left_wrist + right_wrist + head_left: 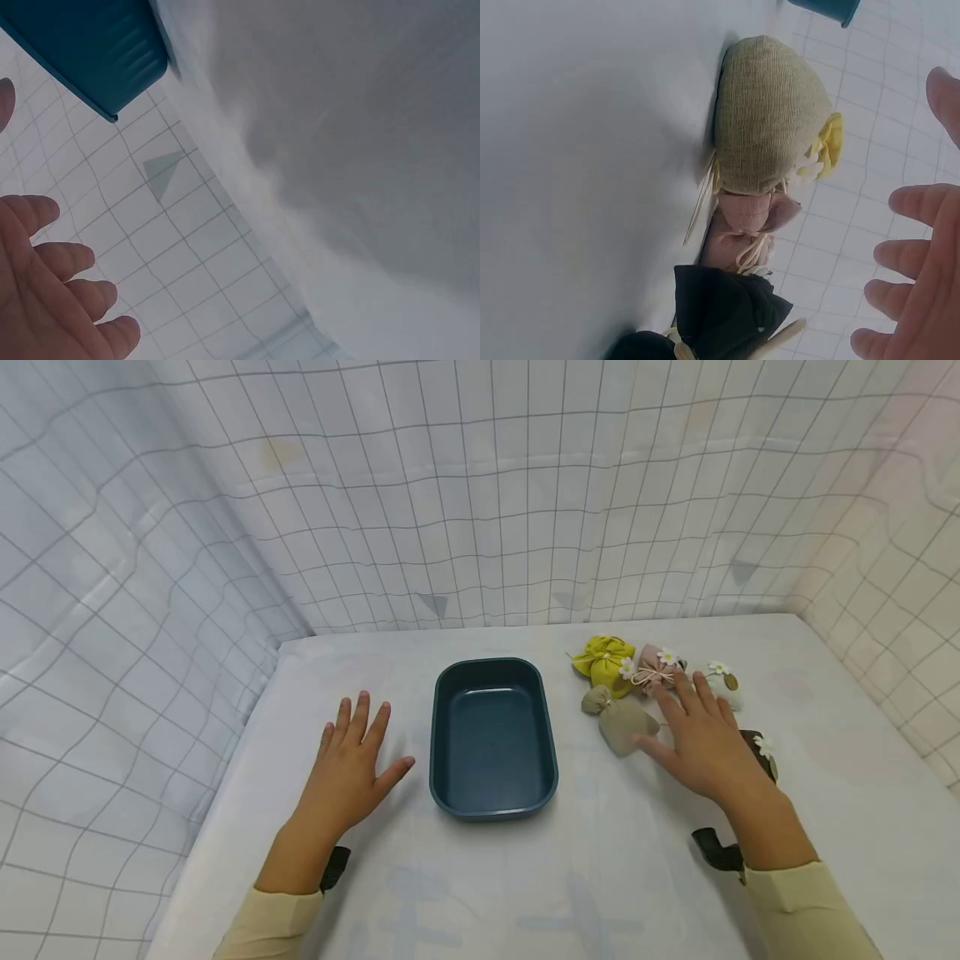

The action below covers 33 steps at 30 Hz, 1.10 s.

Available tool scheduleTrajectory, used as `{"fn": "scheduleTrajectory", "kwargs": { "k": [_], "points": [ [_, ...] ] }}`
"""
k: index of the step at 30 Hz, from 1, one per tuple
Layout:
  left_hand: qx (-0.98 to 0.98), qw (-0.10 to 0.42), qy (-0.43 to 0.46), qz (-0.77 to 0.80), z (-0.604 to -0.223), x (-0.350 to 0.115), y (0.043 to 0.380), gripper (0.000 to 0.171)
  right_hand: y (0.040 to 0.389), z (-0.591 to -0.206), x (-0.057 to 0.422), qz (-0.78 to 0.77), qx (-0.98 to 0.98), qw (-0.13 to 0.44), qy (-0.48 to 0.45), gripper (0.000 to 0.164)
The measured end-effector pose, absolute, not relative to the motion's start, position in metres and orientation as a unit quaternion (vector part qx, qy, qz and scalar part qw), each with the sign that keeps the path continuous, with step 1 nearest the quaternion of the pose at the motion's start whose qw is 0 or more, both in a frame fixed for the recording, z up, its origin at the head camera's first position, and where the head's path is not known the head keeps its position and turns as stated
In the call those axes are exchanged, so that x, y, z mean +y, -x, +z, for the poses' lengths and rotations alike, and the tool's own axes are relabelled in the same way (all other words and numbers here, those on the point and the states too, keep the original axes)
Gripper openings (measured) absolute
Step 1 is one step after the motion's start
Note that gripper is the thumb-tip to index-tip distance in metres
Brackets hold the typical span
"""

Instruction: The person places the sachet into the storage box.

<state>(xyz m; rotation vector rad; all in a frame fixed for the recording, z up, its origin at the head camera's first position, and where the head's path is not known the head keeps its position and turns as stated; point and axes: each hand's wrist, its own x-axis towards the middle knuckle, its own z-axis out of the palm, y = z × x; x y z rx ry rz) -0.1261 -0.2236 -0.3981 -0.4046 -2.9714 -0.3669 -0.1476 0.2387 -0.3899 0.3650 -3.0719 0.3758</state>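
Above the table left of a dark teal rectangular tub (pixel 493 810), my left hand (pixel 348 777) has its fingers spread and holds nothing. My right hand (pixel 705 747) hovers with spread fingers over a group of small cloth pouches, touching none that I can make out. Nearest its thumb lies a beige pouch (pixel 624 727). Behind that are a yellow-green pouch (pixel 609 664) and a pink pouch (pixel 654 667) tied with cord. A pale pouch (pixel 726 689) with a white flower sits beyond the fingers. The hand partly hides a black pouch (pixel 756 752); its dark cloth (pixel 727 311) shows in the right wrist view.
A white cloth covers the table (pixel 480 893). White grid-patterned curtains (pixel 510 510) hang at the back and both sides. A dark wrist mount (pixel 717 850) sits at the right wrist, another (pixel 335 867) at the left.
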Motion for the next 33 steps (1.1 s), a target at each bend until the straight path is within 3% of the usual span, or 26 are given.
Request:
{"fn": "scheduleTrajectory", "kwargs": {
  "k": [11, 19, 33],
  "points": [
    [-0.960, 0.045, 0.187, -0.206, -0.398, -0.215, 0.127, 0.084, 0.147, -0.386, 0.254, 0.162, -0.971, 0.080, -0.156, 0.073],
    [-0.936, -0.005, 0.221, -0.274, -0.400, -0.209, 0.138, 0.087, 0.142, -0.374, 0.269, 0.220, -0.963, 0.055, -0.148, 0.071],
    [-0.919, -0.059, 0.244, -0.303, -0.408, -0.203, 0.151, 0.092, 0.127, -0.377, 0.305, 0.279, -0.948, 0.080, -0.130, 0.065]
  ]
}}
